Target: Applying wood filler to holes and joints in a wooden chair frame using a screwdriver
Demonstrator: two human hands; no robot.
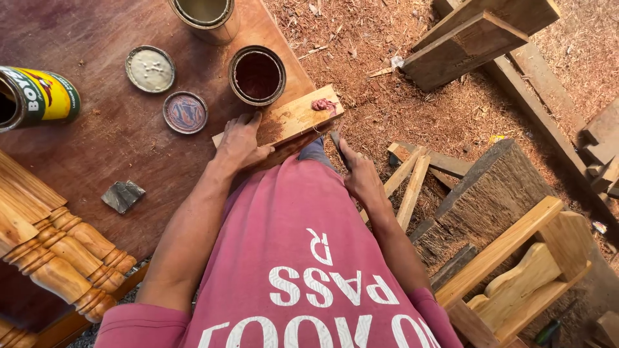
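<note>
**Wood board with a blob of reddish paste**

Wood is what the small board (pixel 298 122) is made of. It is flat, pale and long, and it is lying across the corner of the dark brown table (pixel 97 142), sticking out past the edge over the ground. A reddish-pink lump of paste (pixel 324 104) is sitting near its far end, and a brown stain is showing nearer the hand.

The left hand (pixel 240 143) is pressing flat on the near end of the board, fingers spread on top, holding it down. The right hand (pixel 361 177) is closing around a thin dark tool (pixel 336 145) just beside the board, below the table edge.

An open round can (pixel 257 75) with dark red-brown stuff inside is standing right behind the board. Two round lids (pixel 167 90) are lying flat to its left, one cream and one swirly. A bigger metal can (pixel 206 18) is standing at the top edge, and a yellow can (pixel 35 96) is lying at the left. A grey scrap of sandpaper (pixel 122 196) is lying in the open middle of the table.

Bumpy turned wooden posts (pixel 64 258) are filling the left corner. Soft red sawdust (pixel 400 109) is covering the ground, with rough planks (pixel 471 42) scattered about.
</note>
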